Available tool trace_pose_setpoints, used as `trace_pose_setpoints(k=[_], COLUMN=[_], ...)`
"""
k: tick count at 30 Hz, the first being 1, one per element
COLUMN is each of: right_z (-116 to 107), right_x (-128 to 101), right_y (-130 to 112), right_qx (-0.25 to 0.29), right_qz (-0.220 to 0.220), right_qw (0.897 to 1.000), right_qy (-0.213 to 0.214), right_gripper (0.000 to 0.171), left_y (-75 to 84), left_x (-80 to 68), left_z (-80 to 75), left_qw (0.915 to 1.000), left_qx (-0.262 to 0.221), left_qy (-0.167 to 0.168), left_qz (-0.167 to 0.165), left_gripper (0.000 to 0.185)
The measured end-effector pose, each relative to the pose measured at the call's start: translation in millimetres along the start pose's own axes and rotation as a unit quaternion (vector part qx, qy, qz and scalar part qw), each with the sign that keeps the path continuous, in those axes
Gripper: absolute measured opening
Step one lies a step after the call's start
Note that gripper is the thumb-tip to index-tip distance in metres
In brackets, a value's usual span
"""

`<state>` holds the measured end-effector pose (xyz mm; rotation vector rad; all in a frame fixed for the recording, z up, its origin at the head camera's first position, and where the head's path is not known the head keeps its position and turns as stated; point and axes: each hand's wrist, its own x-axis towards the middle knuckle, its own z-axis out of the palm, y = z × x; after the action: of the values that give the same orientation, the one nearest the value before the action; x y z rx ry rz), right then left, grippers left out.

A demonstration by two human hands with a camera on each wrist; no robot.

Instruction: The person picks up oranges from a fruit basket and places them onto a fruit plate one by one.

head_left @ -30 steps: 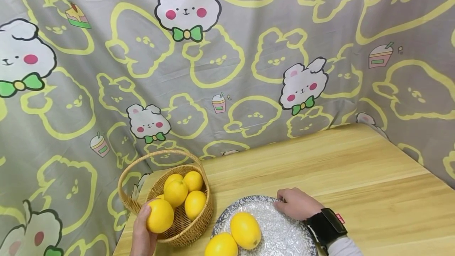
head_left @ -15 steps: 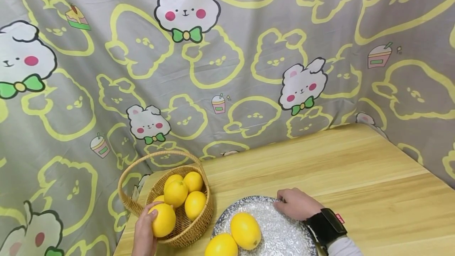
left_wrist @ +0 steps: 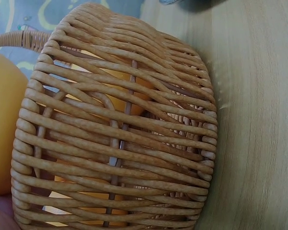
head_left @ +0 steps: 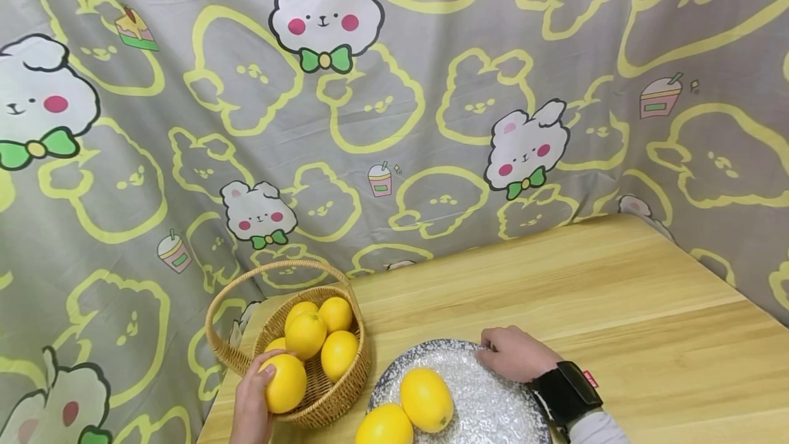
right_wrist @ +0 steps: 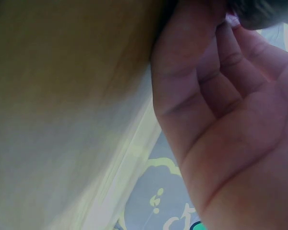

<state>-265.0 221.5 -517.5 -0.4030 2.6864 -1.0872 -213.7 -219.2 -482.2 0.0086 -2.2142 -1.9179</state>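
My left hand [head_left: 260, 384] grips a yellow lemon [head_left: 285, 382] at the near rim of a wicker basket [head_left: 335, 399], which holds several more lemons [head_left: 305, 334]. The left wrist view shows the basket's woven wall [left_wrist: 120, 134] close up, with the held lemon [left_wrist: 2, 129] at the left edge. My right hand [head_left: 496, 351], a black wrist strap behind it, holds the far rim of a speckled plate [head_left: 493, 403] with curled fingers. Two lemons [head_left: 427, 399] lie on the plate's near left part. In the right wrist view the curled fingers [right_wrist: 216, 62] meet the plate's dark rim [right_wrist: 264, 12].
The basket and plate stand on a light wooden table [head_left: 585, 293], whose surface runs to the right and back. A grey cartoon-rabbit cloth [head_left: 394, 122] hangs right behind the table and to its left. The basket's hoop handle [head_left: 277, 267] arches over its far side.
My left hand has carried the lemon slightly right and down, from beside the basket to its near rim. The right hand and the plate have not moved.
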Motion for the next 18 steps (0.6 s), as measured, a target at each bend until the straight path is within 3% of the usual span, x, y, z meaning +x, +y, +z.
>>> trace_pose_setpoints(k=[10,18], right_z=[0.0,0.8], right_x=[-0.6,0.8], right_y=[-1.1,-0.9], right_qx=[-0.003,-0.010], right_qz=[0.005,0.002], right_qw=[1.000,1.000], right_qy=[0.003,0.002], right_gripper=[0.015,0.015], left_y=[0.6,0.3], left_x=[1.5,-0.1], left_z=[0.3,0.9], left_qw=[0.9997,0.9998], left_qx=[0.014,0.015], left_qy=[-0.007,-0.010], left_qz=[-0.021,0.002], left_gripper=[0.031,0.029])
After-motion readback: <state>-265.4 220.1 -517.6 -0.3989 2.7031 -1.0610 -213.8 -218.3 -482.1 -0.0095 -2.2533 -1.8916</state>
